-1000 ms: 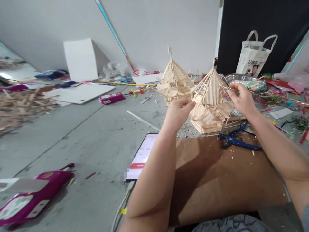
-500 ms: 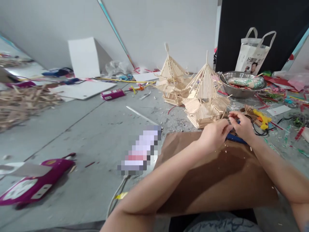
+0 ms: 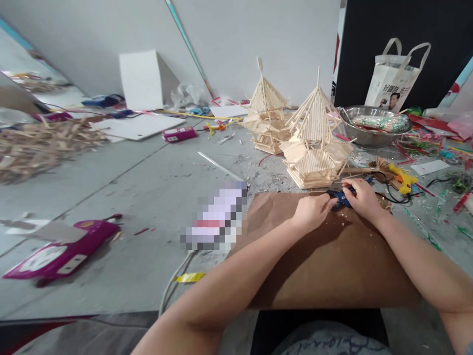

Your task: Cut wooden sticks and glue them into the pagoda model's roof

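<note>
Head view: blue pliers (image 3: 342,198) are touched by the left hand (image 3: 312,213) and the right hand (image 3: 364,199) at the far edge of the brown board (image 3: 325,256). Whether they are gripped cannot be told. A stick house (image 3: 314,143) is seen just behind.

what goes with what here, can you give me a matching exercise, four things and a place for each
Things:
1 blue pliers
2 yellow glue gun
3 metal bowl
4 pink box

Places:
a far left on the floor
b under both hands on the brown board's far edge
c below the white bag
d right of the near stick pagoda

Pairs: 1-b, 2-d, 3-c, 4-a
</note>
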Motion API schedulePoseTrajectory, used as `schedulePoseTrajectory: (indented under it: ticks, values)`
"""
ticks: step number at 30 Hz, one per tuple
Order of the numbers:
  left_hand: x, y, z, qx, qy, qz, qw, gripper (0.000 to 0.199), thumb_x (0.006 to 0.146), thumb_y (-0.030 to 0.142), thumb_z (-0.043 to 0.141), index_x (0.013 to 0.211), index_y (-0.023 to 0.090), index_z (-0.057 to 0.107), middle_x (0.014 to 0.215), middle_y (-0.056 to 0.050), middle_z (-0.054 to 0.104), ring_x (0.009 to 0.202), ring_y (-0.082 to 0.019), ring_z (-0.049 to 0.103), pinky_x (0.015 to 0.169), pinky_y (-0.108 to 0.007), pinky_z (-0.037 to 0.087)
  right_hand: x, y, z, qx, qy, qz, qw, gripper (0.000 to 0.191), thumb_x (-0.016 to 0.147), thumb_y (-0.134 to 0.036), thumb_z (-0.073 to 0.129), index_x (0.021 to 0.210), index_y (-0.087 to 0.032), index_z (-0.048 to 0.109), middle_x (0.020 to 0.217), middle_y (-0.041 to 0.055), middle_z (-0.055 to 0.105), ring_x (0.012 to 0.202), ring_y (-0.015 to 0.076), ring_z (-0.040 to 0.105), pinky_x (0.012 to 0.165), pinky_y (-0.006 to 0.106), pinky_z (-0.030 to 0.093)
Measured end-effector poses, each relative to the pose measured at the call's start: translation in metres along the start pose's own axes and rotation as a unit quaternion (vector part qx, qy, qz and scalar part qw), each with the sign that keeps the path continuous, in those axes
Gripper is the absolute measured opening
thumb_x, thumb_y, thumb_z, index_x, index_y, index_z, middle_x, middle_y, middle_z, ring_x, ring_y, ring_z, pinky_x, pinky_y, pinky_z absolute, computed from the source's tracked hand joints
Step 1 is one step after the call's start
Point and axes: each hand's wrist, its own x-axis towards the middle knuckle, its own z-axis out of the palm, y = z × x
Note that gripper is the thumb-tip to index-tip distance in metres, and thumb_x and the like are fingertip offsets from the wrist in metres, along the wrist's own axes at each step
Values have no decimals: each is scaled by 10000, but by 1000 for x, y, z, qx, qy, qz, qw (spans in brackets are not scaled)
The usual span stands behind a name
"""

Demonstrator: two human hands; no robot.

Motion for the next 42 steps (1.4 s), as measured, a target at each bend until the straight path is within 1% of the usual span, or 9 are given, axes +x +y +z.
schedulePoseTrajectory:
  ticks: [3,6,9,12,15,20,28,34,42]
  values:
    - [4,-11,-2,3,63,-26,998,398,819,441,382,524,184,455,520,-10,486,502,-115,413,514,-246,242,0,7,3,-17,8,1,1000,230,797,-262,431,914,-179,610,882,96,665,839,227,589,784,377,445]
    - [8,-20,-7,-23,159,-69,985,284,789,382,453,587,186,485,590,-3,514,551,-110,425,542,-235,277,-1,11,5,-38,14,-3,999,255,801,-270,432,935,-154,615,926,115,660,897,243,572,819,388,429]
    - [14,-29,-11,-96,285,-106,948,134,754,316,505,706,191,497,704,6,527,607,-99,440,611,-224,338,-1,11,8,-65,3,-8,998,301,811,-287,428,992,-132,612,994,133,645,965,263,546,857,410,403]
    - [20,-40,-9,-175,374,-164,896,206,683,327,585,784,190,470,784,10,497,645,-92,431,656,-221,368,-1,7,8,-88,-22,-21,996,333,827,-303,417,1057,-142,596,1053,140,627,1011,272,529,874,434,376]
    - [27,-51,0,-203,359,-205,888,309,643,356,615,855,183,472,872,-15,501,733,-110,456,705,-240,379,-1,2,5,-98,-51,-52,992,351,839,-341,416,1095,-166,582,1107,123,611,1048,268,508,887,432,347]
    - [38,-62,10,-159,279,-207,924,333,688,412,551,918,180,486,969,-73,545,862,-171,502,737,-276,374,-2,-8,1,-107,-110,-113,982,403,825,-461,436,1028,-163,617,1092,105,620,1047,262,493,909,432,288]
    - [48,-62,4,-83,199,-225,950,188,721,372,464,641,203,468,646,-31,541,644,-171,502,596,-267,324,-5,-7,8,-136,-158,-93,974,342,857,-327,401,1036,-122,608,1045,129,638,1000,258,517,868,421,298]
    - [53,-74,1,-110,234,-217,941,156,681,314,462,629,181,524,619,-22,560,610,-149,479,586,-256,317,-6,-9,10,-170,-159,-88,969,327,835,-237,395,1068,-121,593,1043,127,640,988,248,533,940,455,239]
    - [54,-95,-3,-234,291,-236,897,170,558,257,507,636,139,603,547,11,536,549,-116,441,521,-229,289,-5,-5,4,-244,-186,-19,952,377,772,-128,378,1101,-115,562,1033,122,636,1024,247,508,1000,511,131]
